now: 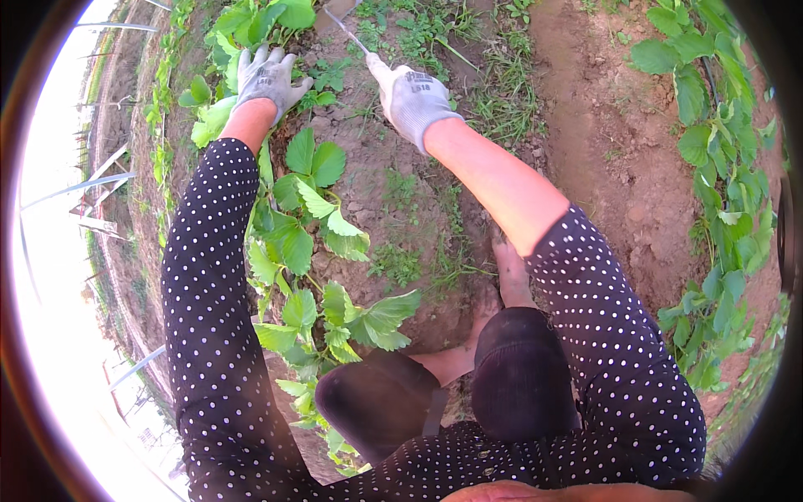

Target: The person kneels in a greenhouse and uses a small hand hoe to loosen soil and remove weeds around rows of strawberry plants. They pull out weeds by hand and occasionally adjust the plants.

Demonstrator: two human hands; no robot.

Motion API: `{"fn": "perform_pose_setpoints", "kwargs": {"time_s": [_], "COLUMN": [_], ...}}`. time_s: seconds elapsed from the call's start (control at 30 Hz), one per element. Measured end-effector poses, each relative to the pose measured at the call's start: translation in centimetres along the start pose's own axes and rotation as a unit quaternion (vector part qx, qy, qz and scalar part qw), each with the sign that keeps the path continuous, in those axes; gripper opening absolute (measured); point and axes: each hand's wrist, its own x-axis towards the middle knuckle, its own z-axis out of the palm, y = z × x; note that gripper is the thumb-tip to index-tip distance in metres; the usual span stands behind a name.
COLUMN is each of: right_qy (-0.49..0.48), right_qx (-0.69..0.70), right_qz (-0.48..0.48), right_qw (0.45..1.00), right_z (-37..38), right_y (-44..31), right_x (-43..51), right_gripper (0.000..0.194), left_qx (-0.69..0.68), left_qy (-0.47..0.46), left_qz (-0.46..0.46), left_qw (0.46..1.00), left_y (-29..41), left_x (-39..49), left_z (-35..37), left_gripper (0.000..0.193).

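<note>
My left hand [271, 78], in a light grey work glove, reaches into leafy strawberry plants [232, 31] at the upper left. Its fingers are spread over the leaves, and I see nothing held in it. In a matching glove, my right hand [411, 97] is closed round the handle end of a hand hoe [347, 30]; the handle itself is mostly hidden by the glove. The thin metal shank runs up and left to a flat blade [339, 7], partly cut off by the top edge, over the soil beside the plants.
More strawberry plants [295, 238] run down the left, close to my knees. Small weeds [398, 263] and grass [508, 94] grow on the soil. A bare furrow [564, 81] lies to the right, with another row of plants [721, 188] beyond. My bare feet rest near the middle.
</note>
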Motion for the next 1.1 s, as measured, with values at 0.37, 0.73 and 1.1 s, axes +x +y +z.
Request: {"fn": "perform_pose_setpoints", "kwargs": {"time_s": [0.37,0.73,1.1], "right_qy": [-0.063,-0.04,0.091], "right_qx": [0.121,0.226,0.528], "right_qz": [-0.003,0.015,0.108], "right_qw": [0.991,0.973,0.837], "right_z": [1.6,0.6,-1.2], "right_y": [1.7,3.2,5.0], "right_x": [-4.5,-7.5,1.8], "right_gripper": [0.053,0.061,0.06], "left_qx": [-0.054,-0.025,0.015], "left_qy": [-0.08,-0.085,-0.032], "left_qz": [-0.026,-0.004,0.046], "left_qw": [0.995,0.996,0.998], "left_y": [-0.5,-1.1,0.7], "left_x": [-1.0,-1.5,-1.2], "left_z": [-1.6,-1.6,-3.5], "left_gripper": [0.086,0.083,0.079]}}
